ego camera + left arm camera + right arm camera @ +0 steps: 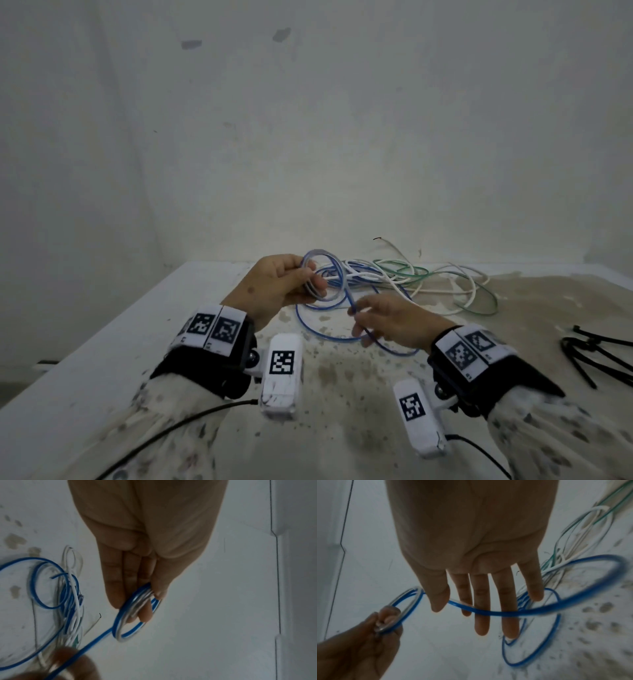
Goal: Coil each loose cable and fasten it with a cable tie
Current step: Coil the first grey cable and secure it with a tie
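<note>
A blue cable lies partly wound: my left hand (308, 277) holds a small coil (339, 270) of it upright above the table, pinched between thumb and fingers (142, 601). From the coil (117, 623) a free blue strand runs to my right hand (354, 313), which pinches it between thumb and index finger (452, 605) while the other fingers stay straight. The rest of the blue cable (318, 334) loops loosely on the table below both hands. Black cable ties (582, 346) lie at the right edge.
A tangle of white and green cables (404, 274) sprawls behind the hands near the wall. The white table (137, 325) is stained brown on its right half. Its left edge drops off at the left, and the wall stands close behind.
</note>
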